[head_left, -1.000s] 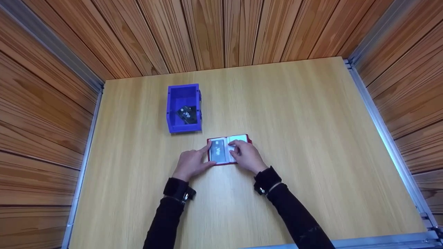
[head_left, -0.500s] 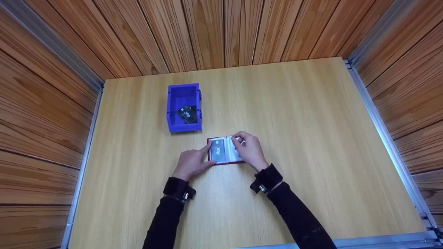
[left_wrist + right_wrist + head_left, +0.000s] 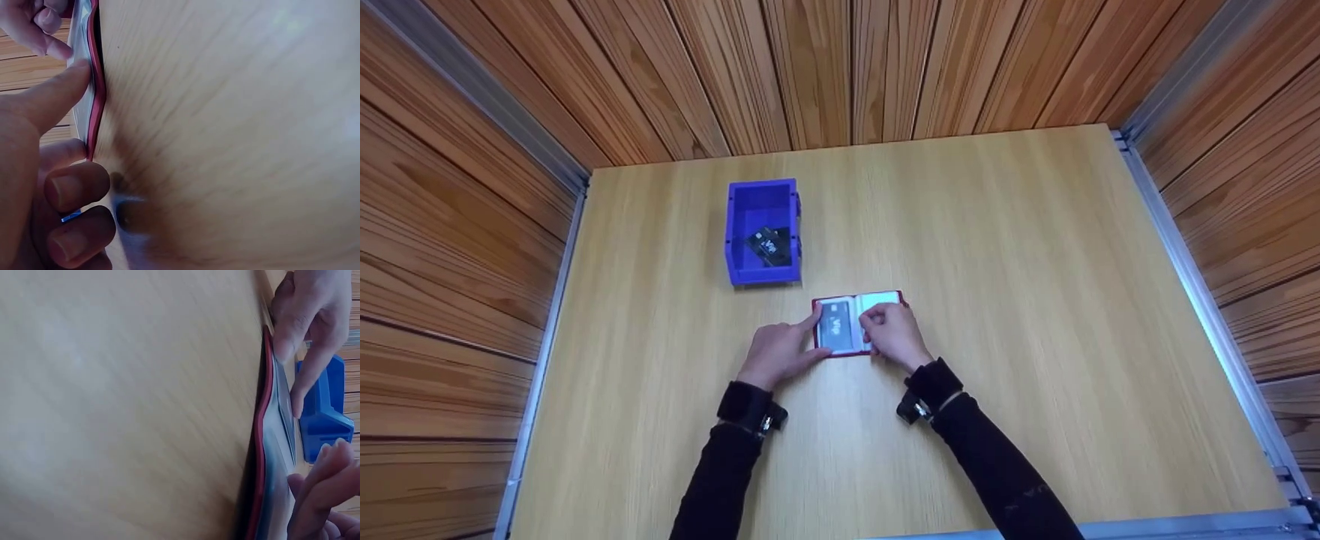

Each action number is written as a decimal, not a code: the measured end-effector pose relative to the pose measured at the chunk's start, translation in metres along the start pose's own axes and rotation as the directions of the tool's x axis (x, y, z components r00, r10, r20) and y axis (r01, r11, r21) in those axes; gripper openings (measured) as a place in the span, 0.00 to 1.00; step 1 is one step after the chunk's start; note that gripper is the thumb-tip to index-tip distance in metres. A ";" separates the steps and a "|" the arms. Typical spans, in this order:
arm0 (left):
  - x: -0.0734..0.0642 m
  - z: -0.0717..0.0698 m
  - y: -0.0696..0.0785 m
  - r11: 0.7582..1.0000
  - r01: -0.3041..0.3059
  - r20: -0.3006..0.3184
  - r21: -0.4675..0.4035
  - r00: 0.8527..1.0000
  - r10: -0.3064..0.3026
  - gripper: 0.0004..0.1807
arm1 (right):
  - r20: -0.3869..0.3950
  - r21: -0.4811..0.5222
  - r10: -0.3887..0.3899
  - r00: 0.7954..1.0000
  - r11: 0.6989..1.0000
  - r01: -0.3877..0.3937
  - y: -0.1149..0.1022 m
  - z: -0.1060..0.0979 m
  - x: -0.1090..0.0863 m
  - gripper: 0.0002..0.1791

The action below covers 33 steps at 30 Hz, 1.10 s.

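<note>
A small red card holder [image 3: 879, 298] lies spread on the table with clear sleeves. In its left page sits a dark card [image 3: 834, 327] marked "Vip". My left hand [image 3: 778, 349] presses on that page, index finger at its outer edge and thumb [image 3: 70, 84] near the front edge; its other fingers are curled. Over the right page my right hand [image 3: 896, 334] has bent fingers, with thumb and index close to the middle fold. In the right wrist view its thumb tip [image 3: 296, 482] meets the sleeve; I cannot tell whether a sleeve is pinched.
Beyond the holder to the left stands a blue plastic bin [image 3: 765, 276] with black cards [image 3: 771, 246] inside. Wood-patterned panels [image 3: 825, 75] wall in the table [image 3: 997, 262] at the back and both sides, with metal rails [image 3: 1200, 300] along the edges.
My right hand rose toward the right page's far edge half a second ago, and is now back lower near the fold, uncovering the far part. My left hand stays in place.
</note>
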State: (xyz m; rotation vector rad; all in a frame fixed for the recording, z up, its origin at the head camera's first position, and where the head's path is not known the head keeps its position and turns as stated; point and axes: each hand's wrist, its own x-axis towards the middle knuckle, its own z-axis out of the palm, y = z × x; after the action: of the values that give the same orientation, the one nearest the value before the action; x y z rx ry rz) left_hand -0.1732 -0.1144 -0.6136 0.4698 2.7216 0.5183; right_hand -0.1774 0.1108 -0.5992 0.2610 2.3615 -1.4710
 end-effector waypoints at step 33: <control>-0.001 0.001 0.002 0.999 0.019 0.008 0.041 1.000 -0.019 0.45 | -0.010 0.038 0.208 0.978 0.977 -0.207 -0.007 0.018 0.011 0.08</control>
State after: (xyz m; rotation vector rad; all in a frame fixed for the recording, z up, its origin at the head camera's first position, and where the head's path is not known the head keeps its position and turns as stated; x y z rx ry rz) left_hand -0.1714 -0.1127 -0.6131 0.4550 2.7300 0.4556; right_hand -0.1865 0.0910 -0.6047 0.5130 2.2412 -1.4182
